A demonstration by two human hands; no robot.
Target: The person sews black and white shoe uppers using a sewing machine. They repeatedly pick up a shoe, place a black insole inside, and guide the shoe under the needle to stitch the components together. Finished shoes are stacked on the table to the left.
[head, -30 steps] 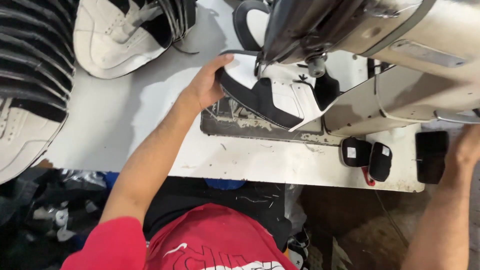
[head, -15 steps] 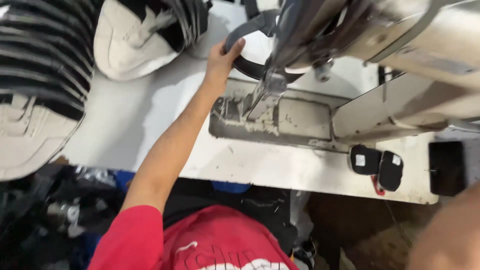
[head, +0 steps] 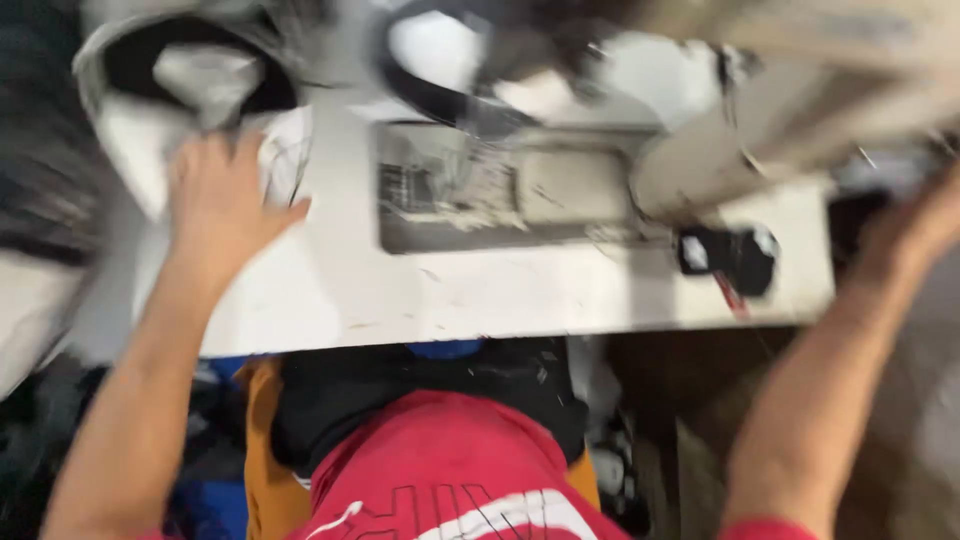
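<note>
Left hand [head: 215,205] shifted left, touching shoe upper [head: 165,90]

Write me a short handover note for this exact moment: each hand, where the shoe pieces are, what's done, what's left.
Left hand: open, fingers spread, resting on the white shoe upper at the table's left end; no closed grip visible.
Right hand: at the table's right edge, blurred; grip cannot be told.
Another black-and-white shoe piece lies behind the sewing machine's metal plate.
The plate itself holds no piece.
Done: cannot tell from this frame whether either piece is stitched.
Left: no piece is under the machine head.
</note>
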